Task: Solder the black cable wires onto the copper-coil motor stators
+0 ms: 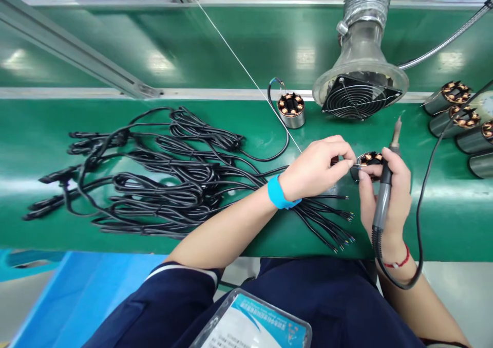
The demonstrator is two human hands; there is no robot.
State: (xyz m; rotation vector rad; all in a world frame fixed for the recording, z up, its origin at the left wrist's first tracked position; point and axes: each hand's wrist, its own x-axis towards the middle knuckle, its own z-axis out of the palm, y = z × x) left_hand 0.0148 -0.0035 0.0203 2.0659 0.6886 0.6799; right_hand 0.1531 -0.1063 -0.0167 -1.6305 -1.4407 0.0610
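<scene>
left hand (pixel 314 168): closed, pinching what is likely solder wire (pixel 246 75)
right hand (pixel 398 196): gripping soldering iron (pixel 383 204), fingertips steadying stator (pixel 370 158)
stator: between the hands, touching both
iron axis: tip points away, beyond stator

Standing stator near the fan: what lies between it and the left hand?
Head view: a thin wire slants across the green belt from beside the standing stator down to the left hand, and the stator's black lead curves through the same stretch.

Left hand (pixel 318 169) just beside right hand (pixel 387 196)
</scene>
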